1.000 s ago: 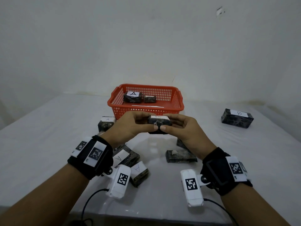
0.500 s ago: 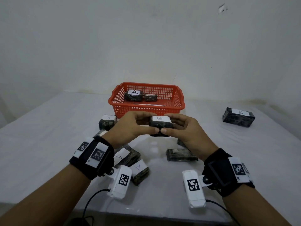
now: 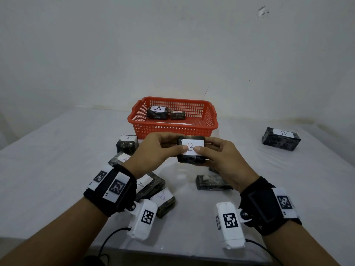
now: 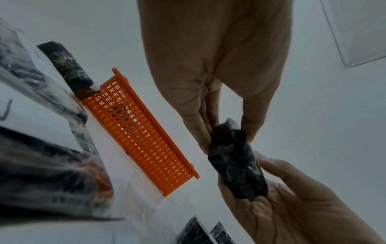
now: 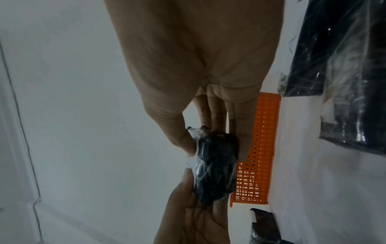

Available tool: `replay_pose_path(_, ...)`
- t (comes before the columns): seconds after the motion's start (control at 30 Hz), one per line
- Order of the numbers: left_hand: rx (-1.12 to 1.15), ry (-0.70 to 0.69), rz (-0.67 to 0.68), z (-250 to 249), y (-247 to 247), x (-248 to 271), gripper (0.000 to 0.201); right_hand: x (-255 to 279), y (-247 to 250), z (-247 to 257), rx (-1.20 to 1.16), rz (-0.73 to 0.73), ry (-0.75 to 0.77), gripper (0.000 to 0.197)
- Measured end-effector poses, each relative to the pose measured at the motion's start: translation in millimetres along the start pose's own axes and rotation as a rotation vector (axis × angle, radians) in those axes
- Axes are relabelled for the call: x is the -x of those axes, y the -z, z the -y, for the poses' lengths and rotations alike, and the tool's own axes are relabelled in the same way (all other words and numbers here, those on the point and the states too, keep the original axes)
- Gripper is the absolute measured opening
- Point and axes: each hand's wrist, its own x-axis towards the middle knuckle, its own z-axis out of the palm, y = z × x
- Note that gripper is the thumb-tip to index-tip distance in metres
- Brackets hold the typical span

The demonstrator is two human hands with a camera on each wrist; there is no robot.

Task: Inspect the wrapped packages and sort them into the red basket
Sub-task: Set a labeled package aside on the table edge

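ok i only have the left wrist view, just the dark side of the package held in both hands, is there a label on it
observer: yes, the held package has a white label facing the head camera, marked B
operator: whats in the basket
observer: the red basket holds two packages; the left package is labelled A, the right package shows no readable letter
operator: any other b
observer: one, the far-right package on the table, apart from the rest
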Motion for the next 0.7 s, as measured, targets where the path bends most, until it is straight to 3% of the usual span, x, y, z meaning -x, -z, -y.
replay_pose_path(0.3,-0.006,-0.032,0.001,5.3,-1.8,1.8,0.037,0.0,-6.4,-2.1,0.06,-0.018,0.029,0.023)
replay_pose_path(0.53,0.041,-0.027,-0.059,7.1,0.1,-1.7,0.028,1.9,-4.6,-2.2,0.082,0.034,0.035,0.031)
replay_pose_path(0.7,0.064,0.007,0.0,5.2,-0.2,0.1,0.03,1.3,-3.1,-0.2,0.111,0.007,0.077,0.033)
